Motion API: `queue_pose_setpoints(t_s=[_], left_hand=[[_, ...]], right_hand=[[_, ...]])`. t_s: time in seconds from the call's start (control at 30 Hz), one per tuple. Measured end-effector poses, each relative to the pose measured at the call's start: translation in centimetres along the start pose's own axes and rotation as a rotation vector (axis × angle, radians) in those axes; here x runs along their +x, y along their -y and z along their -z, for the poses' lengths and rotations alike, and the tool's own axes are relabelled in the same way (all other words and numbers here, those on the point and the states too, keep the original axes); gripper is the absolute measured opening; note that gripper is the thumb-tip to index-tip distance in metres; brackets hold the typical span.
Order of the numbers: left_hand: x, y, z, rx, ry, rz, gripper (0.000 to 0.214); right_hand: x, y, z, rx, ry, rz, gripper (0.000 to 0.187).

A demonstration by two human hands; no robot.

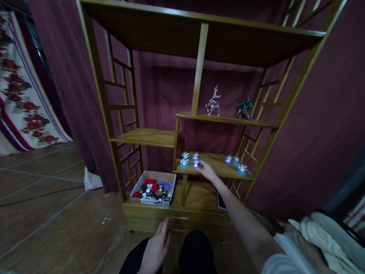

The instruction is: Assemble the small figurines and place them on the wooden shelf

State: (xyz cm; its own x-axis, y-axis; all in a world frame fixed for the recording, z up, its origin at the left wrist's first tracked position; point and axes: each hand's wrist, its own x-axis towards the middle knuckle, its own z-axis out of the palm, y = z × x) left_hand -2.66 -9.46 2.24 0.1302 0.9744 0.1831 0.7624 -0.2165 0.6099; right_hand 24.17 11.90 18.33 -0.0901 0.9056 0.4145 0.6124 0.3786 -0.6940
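Note:
My right hand (207,171) reaches to the middle shelf, its fingers closed at the side of a small purple-based figurine (195,164). Right behind that one is a similar purple figurine (195,156). To their left stand two blue-based figurines, a front one (184,163) and a back one (185,155). Farther right on this shelf are a purple figurine (228,160), a small blue-based one (236,161) and a larger blue-based one (242,169). Above my knee, my left hand (156,245) is held with fingers stretched out and nothing in it.
A shallow box (157,203) of jumbled figurines sits on the cabinet's lower left. A clear deer ornament (213,104) and a dark green figure (244,109) occupy the shelf above. A dark, pale-edged device (221,201) lies low right, partly behind my arm. Cloth (316,236) is heaped at right.

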Motion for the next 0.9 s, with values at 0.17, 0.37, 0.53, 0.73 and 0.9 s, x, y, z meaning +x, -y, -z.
queue_pose_setpoints(t_s=[0.17, 0.37, 0.53, 0.73, 0.9], left_hand=[[-0.1, 1.6, 1.2, -0.063, -0.024, 0.03, 0.045], [3.0, 5.5, 1.7, -0.26, -0.085, 0.044, 0.035], [7.0, 7.3, 1.9, -0.406, -0.122, 0.065, 0.032], [12.5, 8.6, 3.5, -0.565, -0.247, 0.223, 0.038], [15.9, 10.3, 5.1, -0.721, -0.324, 0.285, 0.044]], right_hand=[[-0.1, -0.3, -0.2, 0.026, 0.004, 0.007, 0.048], [1.0, -1.6, 1.4, 0.338, 0.099, -0.061, 0.04], [2.8, -4.0, 1.7, 0.165, -0.07, -0.104, 0.04], [5.0, -4.6, 0.0, 0.053, 0.017, -0.025, 0.055], [6.8, -4.3, -1.2, 0.048, 0.043, 0.003, 0.055]])
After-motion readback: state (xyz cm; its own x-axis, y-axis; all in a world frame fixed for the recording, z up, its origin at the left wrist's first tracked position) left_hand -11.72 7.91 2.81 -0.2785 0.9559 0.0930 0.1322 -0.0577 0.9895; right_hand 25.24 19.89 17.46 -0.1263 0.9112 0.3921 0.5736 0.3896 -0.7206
